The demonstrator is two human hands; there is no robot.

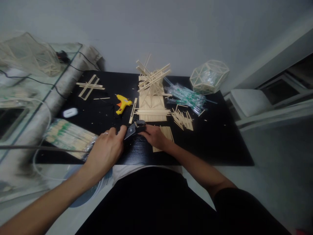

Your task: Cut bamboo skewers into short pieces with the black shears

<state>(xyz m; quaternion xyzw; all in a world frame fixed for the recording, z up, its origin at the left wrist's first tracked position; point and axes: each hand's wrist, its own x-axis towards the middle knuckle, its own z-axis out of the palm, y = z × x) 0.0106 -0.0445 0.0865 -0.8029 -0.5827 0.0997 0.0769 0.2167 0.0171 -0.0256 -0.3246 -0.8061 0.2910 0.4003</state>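
Note:
On a black board point(215, 143) my two hands meet at a pair of dark cutters point(134, 128). My left hand point(106, 150) has its fingers curled against the near end of the cutters. My right hand point(154, 135) closes over the cutter's handles from the right, beside a flat row of wooden sticks point(165, 135). Beyond the hands stands a stick structure point(152, 81) on a stick mat point(151, 104). A yellow glue gun point(123, 103) lies to its left. Loose cut sticks point(183, 119) are heaped to the right.
Wrapped stick packets point(187, 96) and a stick polyhedron point(209, 75) sit at the back right. A crossed stick frame point(90, 86) lies at back left, a white oval object point(70, 112) and a bag of sticks point(69, 137) at left. A glass table point(26, 91) stands to the left.

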